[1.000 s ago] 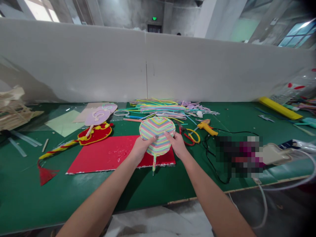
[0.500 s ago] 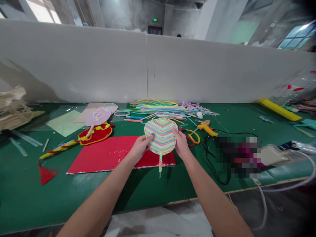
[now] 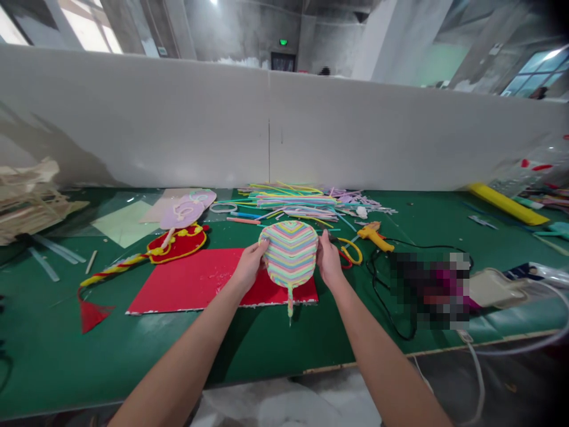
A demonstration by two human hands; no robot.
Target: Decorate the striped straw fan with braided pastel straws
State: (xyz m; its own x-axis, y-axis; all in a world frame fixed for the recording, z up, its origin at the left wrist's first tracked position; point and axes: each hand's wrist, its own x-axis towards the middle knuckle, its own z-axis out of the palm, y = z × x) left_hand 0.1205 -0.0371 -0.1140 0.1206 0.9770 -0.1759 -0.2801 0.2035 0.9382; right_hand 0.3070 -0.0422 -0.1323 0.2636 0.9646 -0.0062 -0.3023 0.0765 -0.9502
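Observation:
Between my two hands is a round hand fan (image 3: 291,254) with pastel chevron stripes and a short braided handle pointing down toward me. My left hand (image 3: 252,265) pinches its left edge, the thumb lying on the striped face. Along the right edge, my right hand (image 3: 328,258) grips the rim with thumb and fingers. The fan is held above a red board (image 3: 191,281) with rough white edges, hiding part of it. Left of the board lies a red fan (image 3: 180,243) with yellow trim, a twisted handle and a red tassel (image 3: 94,315).
Behind lies a heap of pastel strips (image 3: 297,198). A purple fan (image 3: 189,210) overlaps the red one. To the right are a yellow glue gun (image 3: 376,236), scissors (image 3: 353,252), a black cord and a yellow bar (image 3: 509,203). A white partition (image 3: 178,118) borders the green table (image 3: 146,362).
The whole view has shifted slightly, so everything sits a little lower. My left thumb has slid toward the fan's left edge, and my right thumb has drawn back from its face.

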